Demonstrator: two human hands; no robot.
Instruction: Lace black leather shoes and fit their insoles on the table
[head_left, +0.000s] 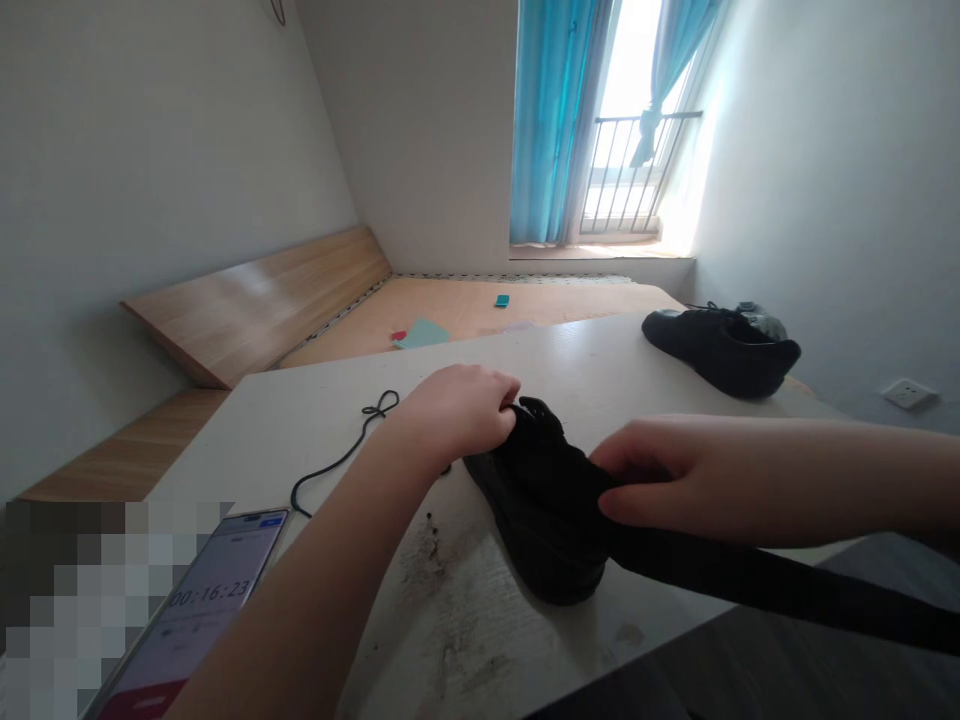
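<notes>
A black shoe [551,510] rests on the white table in front of me. My left hand [469,410] is closed over its far end, fingers curled round the upper near a raised black flap [541,412]. From the right, my right hand [645,470] grips the shoe's collar between thumb and fingers; the fingertips are partly hidden. A wide black strap [787,585] runs from beside the shoe, under my right forearm, to the right edge; where it begins I cannot tell. Left of the shoe, a loose black shoelace [337,465] lies curved on the table, partly behind my left forearm.
A second black shoe [724,350] stands at the table's far right corner. A phone [210,590] showing a timer lies at the near left. Dark dirt crumbs [435,550] mark the white table [480,640]. Beyond are a bed [465,300] and a wall socket [909,393].
</notes>
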